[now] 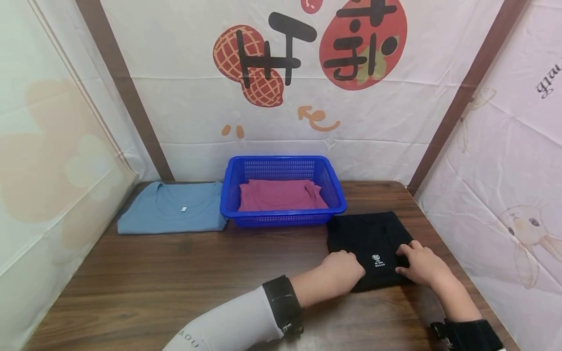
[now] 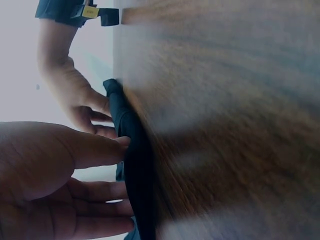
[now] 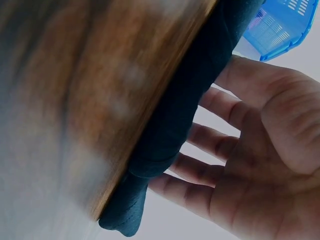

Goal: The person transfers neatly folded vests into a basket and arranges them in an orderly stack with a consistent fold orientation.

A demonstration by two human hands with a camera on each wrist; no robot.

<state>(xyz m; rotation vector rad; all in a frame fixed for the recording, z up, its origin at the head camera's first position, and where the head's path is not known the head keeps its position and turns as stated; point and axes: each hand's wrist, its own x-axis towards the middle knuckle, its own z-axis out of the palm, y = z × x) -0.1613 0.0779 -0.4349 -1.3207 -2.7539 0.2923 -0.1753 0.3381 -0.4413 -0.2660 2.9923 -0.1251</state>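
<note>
Folded black shirt (image 1: 366, 239) lay at 4 o'clock, thin and soft

The shirt rested flat at 4 o'clock from the middle of the head view, with small white print (image 1: 376, 260) on its front. It looked light and limp, too floppy to hold its folds from a single corner; the cloth seemed neither slippery nor fragile. Opposite side edges, taken through all the layers, looked like the best hold.

The left hand (image 1: 340, 273), at 8 o'clock from the shirt's middle, touched its side with thumb and fingers apart; with the fingertips hidden, whether they clamped the cloth could not be told. The right hand (image 1: 423, 264), between 3 and 4 o'clock, touched the opposite side with its fingers spread and thumb apart.

Beneath lay a wood-grain table (image 1: 167, 278). At 10 o'clock from the black shirt stood a blue plastic basket (image 1: 285, 221) holding a folded pink shirt (image 1: 285, 197); past it, nearer 9, lay a folded blue shirt (image 1: 167, 219). A printed cloth backdrop (image 1: 180, 63) hung at 12, and a rabbit-patterned cloth (image 1: 483, 175) at 3.
</note>
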